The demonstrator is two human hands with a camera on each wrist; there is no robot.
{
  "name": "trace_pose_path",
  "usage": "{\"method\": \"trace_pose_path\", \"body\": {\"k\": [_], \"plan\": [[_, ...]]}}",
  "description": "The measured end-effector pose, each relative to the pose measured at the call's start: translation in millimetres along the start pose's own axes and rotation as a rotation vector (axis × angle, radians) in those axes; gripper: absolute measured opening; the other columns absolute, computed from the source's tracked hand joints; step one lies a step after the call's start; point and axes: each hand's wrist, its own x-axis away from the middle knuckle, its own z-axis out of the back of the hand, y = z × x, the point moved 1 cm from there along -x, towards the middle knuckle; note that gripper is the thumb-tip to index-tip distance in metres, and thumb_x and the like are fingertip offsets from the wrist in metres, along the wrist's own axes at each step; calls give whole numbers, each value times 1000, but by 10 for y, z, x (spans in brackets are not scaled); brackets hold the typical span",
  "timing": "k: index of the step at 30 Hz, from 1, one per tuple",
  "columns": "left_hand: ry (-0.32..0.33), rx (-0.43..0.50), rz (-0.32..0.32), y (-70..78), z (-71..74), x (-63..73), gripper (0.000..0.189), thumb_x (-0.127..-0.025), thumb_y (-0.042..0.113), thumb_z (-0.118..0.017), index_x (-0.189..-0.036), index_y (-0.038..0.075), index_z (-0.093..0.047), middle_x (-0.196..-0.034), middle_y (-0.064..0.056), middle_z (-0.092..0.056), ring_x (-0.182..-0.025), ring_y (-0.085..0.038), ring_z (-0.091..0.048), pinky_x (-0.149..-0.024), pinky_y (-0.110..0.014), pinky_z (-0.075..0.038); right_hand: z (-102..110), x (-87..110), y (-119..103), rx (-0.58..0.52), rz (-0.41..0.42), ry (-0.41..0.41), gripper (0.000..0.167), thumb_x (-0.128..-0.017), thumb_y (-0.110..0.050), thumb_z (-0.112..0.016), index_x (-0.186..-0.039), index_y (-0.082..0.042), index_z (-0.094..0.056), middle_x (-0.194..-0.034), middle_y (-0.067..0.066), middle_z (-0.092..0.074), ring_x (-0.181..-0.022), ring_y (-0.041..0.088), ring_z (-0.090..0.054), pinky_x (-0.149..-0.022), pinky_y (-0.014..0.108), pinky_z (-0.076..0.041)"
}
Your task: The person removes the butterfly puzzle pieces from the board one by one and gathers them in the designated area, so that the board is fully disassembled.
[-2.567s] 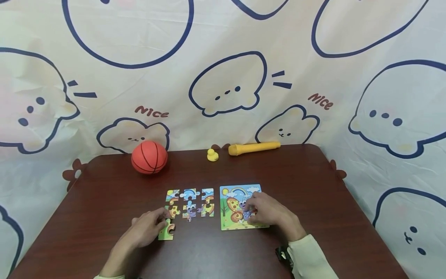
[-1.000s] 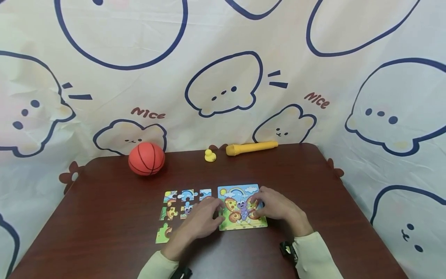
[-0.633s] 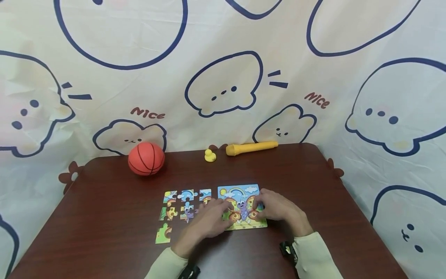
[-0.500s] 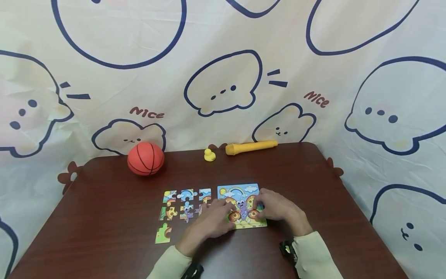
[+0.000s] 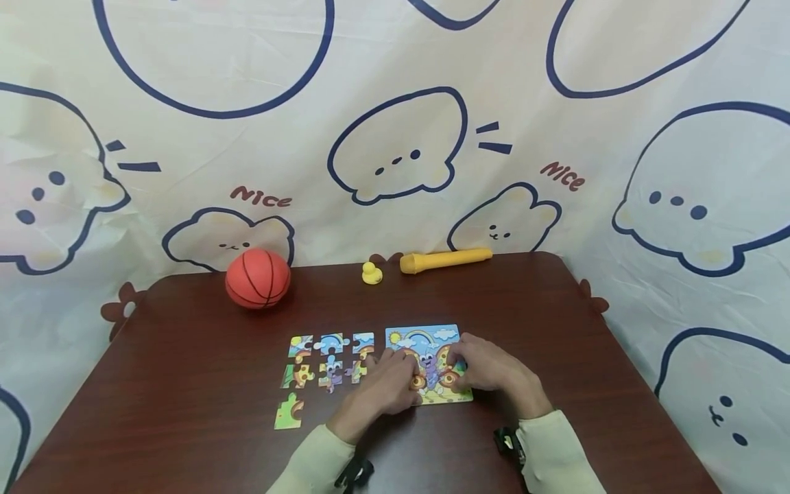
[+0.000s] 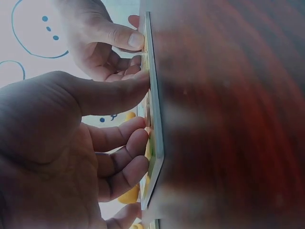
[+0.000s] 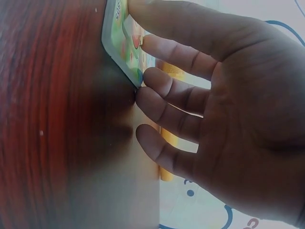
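A jigsaw board [image 5: 426, 335] printed with a butterfly lies flat on the table between my hands. My left hand [image 5: 385, 384] covers its lower left part. In the left wrist view that hand's thumb and bent fingertips touch the board's face with gaps between them; I see no piece held there. From the right side my right hand [image 5: 490, 363] reaches over the board. The right wrist view shows its thumb and index finger on either side of a slightly raised puzzle piece [image 7: 132, 32]. Loose puzzle pieces [image 5: 287, 413] lie left of the board, one partly near my left hand.
Several loose pieces form rows, with a rainbow piece [image 5: 332, 344] in the top row. Along the back of the table [image 5: 185, 384] stand a red basketball [image 5: 257, 278], a yellow rubber duck [image 5: 372, 274] and a yellow toy microphone [image 5: 446, 260]. A printed cloth [image 5: 395, 62] hangs behind.
From beside the lower left loose piece, my left hand has moved right onto the board and slid a little farther over it. My right hand stays at the board's right side.
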Motion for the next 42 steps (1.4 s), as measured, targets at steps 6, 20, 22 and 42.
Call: {"method": "trace_pose_path", "body": {"k": [6,20,22,42], "plan": [[-4,7,-6,6,-7,-36,24,-73,28,-81,-84,20,-62,-87,8,-55,-84,-17,-44,-76,-42,-31,-3,-2,-5,-4,7,-4,28,-73,-28,-84,-95,-25,-67,-96,-4,-51,-86,15,-48,-75,34,-43],[2,52,5,-14,-14,-40,30,-71,29,-83,-91,18,-64,-96,7,-59,-87,-17,-45,-77,-42,-30,7,-14,-3,6,24,-11,27,-72,-27,-84,-92,-24,-66,-94,-5,-51,-83,14,-47,-74,33,-42],[-1,61,10,-14,-14,-42,30,-71,28,-83,-91,19,-64,-94,8,-58,-86,-16,-45,-76,-41,-29,0,-19,3,9,37,-6,27,-72,-26,-84,-92,-23,-66,-93,-4,-51,-82,14,-47,-73,33,-42],[21,129,-22,3,-16,-72,34,-72,18,-79,-96,23,-56,-80,11,-52,-74,-10,-47,-73,-40,-27,7,-4,18,0,48,7,26,-72,-26,-84,-90,-22,-66,-92,-3,-52,-81,14,-47,-72,33,-41]]}}
